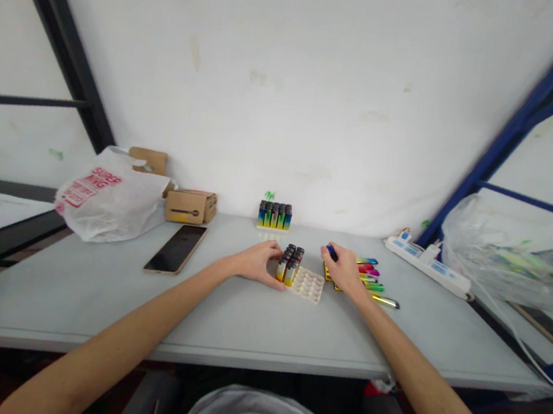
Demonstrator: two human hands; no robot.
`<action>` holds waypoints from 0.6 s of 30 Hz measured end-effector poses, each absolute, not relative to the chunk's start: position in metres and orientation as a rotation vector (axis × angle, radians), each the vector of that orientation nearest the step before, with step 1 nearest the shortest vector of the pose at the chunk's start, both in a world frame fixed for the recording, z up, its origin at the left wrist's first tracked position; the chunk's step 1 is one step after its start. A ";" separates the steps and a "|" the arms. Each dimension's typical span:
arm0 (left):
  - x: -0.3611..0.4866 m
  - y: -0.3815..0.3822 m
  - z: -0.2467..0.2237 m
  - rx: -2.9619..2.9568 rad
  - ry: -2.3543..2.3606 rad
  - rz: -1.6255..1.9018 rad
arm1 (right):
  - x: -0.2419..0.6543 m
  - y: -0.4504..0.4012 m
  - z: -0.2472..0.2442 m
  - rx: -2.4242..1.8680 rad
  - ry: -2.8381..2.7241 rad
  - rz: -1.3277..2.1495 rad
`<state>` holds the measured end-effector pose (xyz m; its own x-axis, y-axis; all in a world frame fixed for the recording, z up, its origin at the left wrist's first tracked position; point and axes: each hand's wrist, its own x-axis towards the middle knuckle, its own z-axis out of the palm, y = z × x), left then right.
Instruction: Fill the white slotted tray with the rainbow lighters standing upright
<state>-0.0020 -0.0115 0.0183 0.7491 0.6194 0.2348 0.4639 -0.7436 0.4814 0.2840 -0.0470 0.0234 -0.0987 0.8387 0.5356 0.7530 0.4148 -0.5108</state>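
My left hand (260, 262) curves round the left end of a cream plastic tray (308, 285), thumb at its near edge and fingers at its far side. Several lighters (290, 266) with dark tops and yellow-orange bodies stand upright in the tray's left part. Round hollows show bare in its right part. To the right of the tray, my right hand (342, 267) is closed on a small dark blue object (332, 253); the fingers hide most of it, so its kind is unclear. Shiny, slim, coloured objects (372, 286) lie beneath and beside this hand.
Another block of upright lighters (275, 215) stands by the wall. To the left are a phone (176, 249), a cardboard box (190, 206) and a white plastic bag (111, 197). A power strip (428, 266) and a clear bag (517, 257) lie to the right.
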 end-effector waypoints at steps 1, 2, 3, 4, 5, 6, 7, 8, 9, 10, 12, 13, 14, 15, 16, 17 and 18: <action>-0.002 -0.012 0.018 2.552 0.832 0.538 | 0.284 -0.047 0.023 -1.356 -1.875 0.151; -0.002 -0.012 0.019 2.551 0.836 0.535 | 0.283 -0.047 0.023 -1.348 -1.880 0.172; -0.002 -0.012 0.019 2.550 0.841 0.534 | 0.283 -0.047 0.023 -1.336 -1.886 0.199; -0.002 -0.013 0.019 2.549 0.846 0.533 | 0.283 -0.047 0.023 -1.320 -1.895 0.233; -0.002 -0.013 0.020 2.548 0.847 0.533 | 0.282 -0.047 0.023 -1.297 -1.908 0.268; -0.002 -0.014 0.020 2.548 0.846 0.536 | 0.282 -0.047 0.023 -1.268 -1.924 0.290; -0.002 -0.014 0.020 2.548 0.842 0.540 | 0.281 -0.047 0.023 -1.238 -1.944 0.289; -0.001 -0.015 0.020 2.548 0.839 0.544 | 0.281 -0.047 0.023 -1.214 -1.964 0.265; -0.001 -0.015 0.020 2.549 0.836 0.545 | 0.280 -0.048 0.023 -1.202 -1.981 0.225; -0.001 -0.015 0.020 2.550 0.835 0.543 | 0.279 -0.048 0.024 -1.206 -1.993 0.184; -0.001 -0.014 0.020 2.553 0.836 0.537 | 0.278 -0.050 0.024 -1.250 -2.003 0.151; -0.001 -0.014 0.020 2.553 0.835 0.534 | 0.277 -0.051 0.024 -1.276 -2.001 0.166; -0.001 -0.014 0.020 2.553 0.833 0.535 | 0.277 -0.051 0.024 -1.295 -2.001 0.193; -0.001 -0.014 0.020 2.552 0.831 0.538 | 0.276 -0.052 0.024 -1.302 -2.006 0.224; -0.001 -0.014 0.020 2.551 0.831 0.541 | 0.276 -0.052 0.023 -1.298 -2.019 0.257; -0.001 -0.014 0.020 2.550 0.833 0.542 | 0.276 -0.052 0.023 -1.291 -2.039 0.288; -0.001 -0.014 0.019 2.549 0.838 0.541 | 0.276 -0.052 0.022 -1.283 -2.062 0.321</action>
<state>-0.0013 -0.0137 0.0194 0.7451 0.6252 0.2324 0.4696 -0.7391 0.4829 0.2763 -0.0520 0.0221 -0.2847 0.8641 0.4149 0.6969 0.4838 -0.5293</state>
